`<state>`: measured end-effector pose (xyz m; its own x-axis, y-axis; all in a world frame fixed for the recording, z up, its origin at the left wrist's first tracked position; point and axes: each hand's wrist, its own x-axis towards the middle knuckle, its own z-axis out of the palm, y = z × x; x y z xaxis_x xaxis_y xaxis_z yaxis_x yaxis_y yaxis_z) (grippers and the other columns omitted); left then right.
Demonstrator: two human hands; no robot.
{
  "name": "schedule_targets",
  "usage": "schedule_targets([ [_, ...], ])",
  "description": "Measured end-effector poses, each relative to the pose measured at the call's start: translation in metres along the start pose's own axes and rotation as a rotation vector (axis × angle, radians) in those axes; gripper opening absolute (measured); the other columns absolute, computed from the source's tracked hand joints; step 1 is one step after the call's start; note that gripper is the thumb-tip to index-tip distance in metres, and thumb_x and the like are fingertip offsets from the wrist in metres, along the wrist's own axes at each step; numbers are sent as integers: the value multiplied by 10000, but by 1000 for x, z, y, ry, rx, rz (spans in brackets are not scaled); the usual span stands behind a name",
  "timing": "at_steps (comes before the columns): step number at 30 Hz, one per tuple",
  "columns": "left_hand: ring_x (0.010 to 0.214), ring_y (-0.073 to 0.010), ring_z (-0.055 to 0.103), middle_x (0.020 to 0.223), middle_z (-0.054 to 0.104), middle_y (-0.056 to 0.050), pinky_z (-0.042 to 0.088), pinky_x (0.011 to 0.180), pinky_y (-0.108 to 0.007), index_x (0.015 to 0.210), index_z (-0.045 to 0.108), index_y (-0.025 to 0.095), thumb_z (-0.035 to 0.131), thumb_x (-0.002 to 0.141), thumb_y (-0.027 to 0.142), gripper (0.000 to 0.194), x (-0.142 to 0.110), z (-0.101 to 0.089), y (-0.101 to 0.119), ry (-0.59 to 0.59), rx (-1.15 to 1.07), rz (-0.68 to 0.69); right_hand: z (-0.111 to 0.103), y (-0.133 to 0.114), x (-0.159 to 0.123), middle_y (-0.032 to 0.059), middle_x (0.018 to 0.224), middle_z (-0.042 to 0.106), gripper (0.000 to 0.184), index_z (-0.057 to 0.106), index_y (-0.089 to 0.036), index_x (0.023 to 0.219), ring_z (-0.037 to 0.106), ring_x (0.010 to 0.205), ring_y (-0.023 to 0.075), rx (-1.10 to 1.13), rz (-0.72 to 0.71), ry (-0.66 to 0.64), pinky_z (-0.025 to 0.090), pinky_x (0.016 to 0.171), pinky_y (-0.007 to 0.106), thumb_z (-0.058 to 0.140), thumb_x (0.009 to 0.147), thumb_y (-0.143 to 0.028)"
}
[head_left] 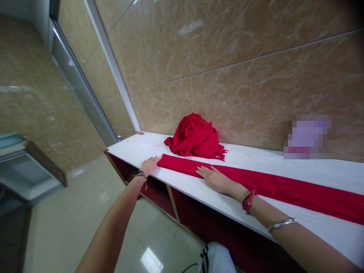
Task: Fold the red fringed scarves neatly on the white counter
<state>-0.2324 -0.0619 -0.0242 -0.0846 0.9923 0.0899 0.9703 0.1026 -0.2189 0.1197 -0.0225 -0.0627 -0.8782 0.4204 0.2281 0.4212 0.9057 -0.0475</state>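
Observation:
A long red scarf (273,184), folded into a flat narrow strip, lies along the white top and runs out of view at the right. My left hand (149,166) is at the strip's left end, its stretched fingers touching the corner. Flat on the strip's front edge, a short way to the right, rests my right hand (217,180), fingers extended and gripping nothing. Behind the strip sits a crumpled red fringed shawl (195,136), apart from both hands.
The white cabinet top (133,146) stands against a brown tiled wall (244,91), with dark open compartments (199,212) below its front edge. A blurred-out purplish item (308,136) is at the back right. A glass-fronted case (31,170) stands at the left on the tiled floor (85,212).

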Motion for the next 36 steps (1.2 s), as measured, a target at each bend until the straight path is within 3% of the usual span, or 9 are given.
schedule_targets([
  [4, 1326, -288, 175, 1470, 171, -61, 309, 986, -467, 1385, 226, 272, 393, 755, 75, 680, 7, -9, 14, -59, -38, 102, -10, -1, 6, 110, 1377, 377, 464, 389, -168, 1323, 326, 1268, 228, 43, 35, -16, 244, 1028, 472, 274, 905, -336],
  [6, 1340, -277, 108, 1483, 90, -70, 246, 1028, -455, 1396, 191, 242, 413, 755, 107, 692, 14, -10, 28, -72, -109, 222, -17, -4, 17, 120, 1364, 396, 477, 404, -173, 1314, 336, 1261, 236, 47, 53, -12, 251, 1023, 468, 269, 910, -386],
  [8, 1344, -240, 104, 1480, 113, -72, 207, 1056, -413, 1398, 189, 213, 367, 822, 188, 603, 21, -7, 42, -48, -181, 278, -19, -7, 30, 123, 1385, 361, 483, 369, -178, 1335, 307, 1276, 247, 24, 78, 19, 235, 1023, 488, 264, 914, -390],
  [11, 1338, -235, 139, 1458, 209, -81, 206, 1056, -415, 1375, 260, 194, 270, 898, 322, 494, 25, 5, 52, -43, -212, 218, -12, -10, 42, 106, 1417, 307, 481, 308, -201, 1364, 261, 1297, 254, -13, 116, 28, 212, 1020, 521, 254, 920, -378],
  [15, 1329, -269, 165, 1448, 229, -103, 224, 1035, -453, 1373, 264, 208, 282, 896, 410, 518, 24, 13, 46, -71, -191, 147, 0, -8, 39, 99, 1416, 308, 490, 318, -199, 1361, 245, 1303, 255, -25, 110, -14, 214, 1025, 511, 241, 919, -395],
  [18, 1325, -285, 173, 1452, 222, -98, 215, 1032, -467, 1367, 281, 225, 288, 890, 426, 518, 23, 8, 50, -89, -176, 137, -2, -7, 38, 104, 1419, 301, 511, 319, -191, 1362, 253, 1300, 260, -2, 125, -43, 225, 1023, 508, 223, 917, -424],
  [23, 1342, -276, 101, 1483, 125, -3, 159, 1042, -501, 1372, 234, 332, 203, 902, 464, 489, 16, 1, 77, -19, -186, 235, -3, -12, 45, 100, 1429, 279, 491, 293, -199, 1370, 233, 1307, 262, -18, 144, -1, 219, 1010, 544, 206, 926, -390],
  [30, 1332, -299, 135, 1473, 171, -23, 188, 1023, -521, 1378, 228, 309, 218, 895, 430, 497, 15, -8, 89, -126, -162, 192, -14, -3, 16, 122, 1409, 316, 472, 335, -178, 1345, 251, 1304, 244, -75, 162, -73, 263, 1006, 499, 220, 930, -372],
  [36, 1335, -252, 150, 1471, 177, -36, 205, 1037, -469, 1347, 316, 264, 233, 905, 384, 465, 16, -16, 152, 100, -198, 388, -26, 0, -6, 175, 1410, 285, 487, 304, -90, 1346, 250, 1301, 263, -102, 325, -12, 249, 1015, 513, 255, 928, -334],
])
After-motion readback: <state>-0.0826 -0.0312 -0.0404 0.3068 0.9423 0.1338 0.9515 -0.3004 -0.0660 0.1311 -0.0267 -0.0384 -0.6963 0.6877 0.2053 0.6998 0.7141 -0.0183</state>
